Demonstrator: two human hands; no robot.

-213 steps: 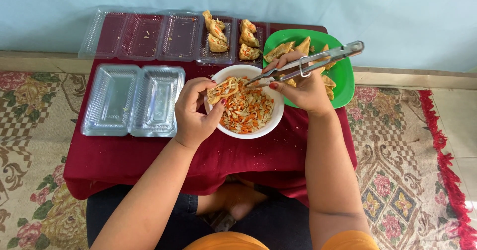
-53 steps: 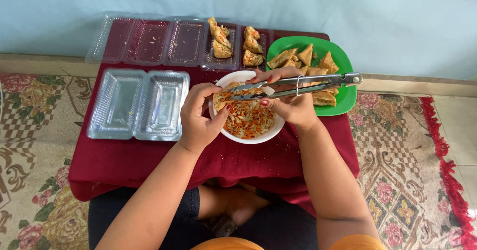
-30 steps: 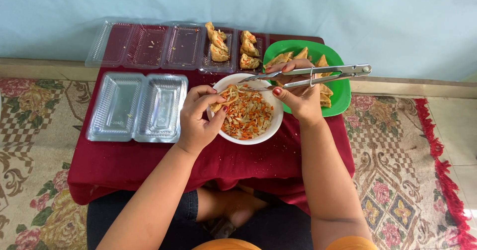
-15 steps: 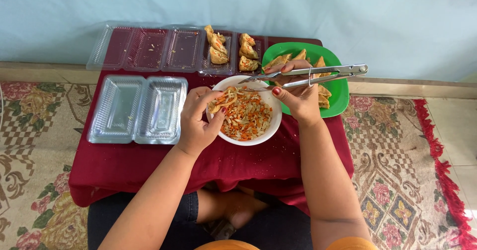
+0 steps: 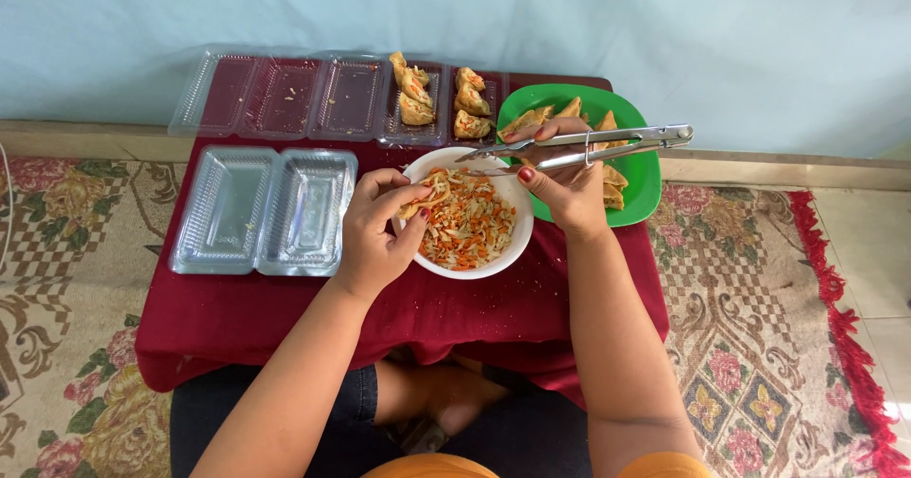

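Holding a fried pastry [image 5: 424, 200] pinched in its fingers, your left hand [image 5: 378, 236] rests at the left rim of the white bowl [image 5: 512, 247] of shredded salad. Your right hand [image 5: 562, 182] is clamped around metal tongs [image 5: 581, 149], above the bowl and the green plate [image 5: 638, 176].

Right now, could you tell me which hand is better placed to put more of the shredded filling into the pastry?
Probably the right hand: it holds the tongs, tips over the white bowl. The left hand is occupied holding the pastry.
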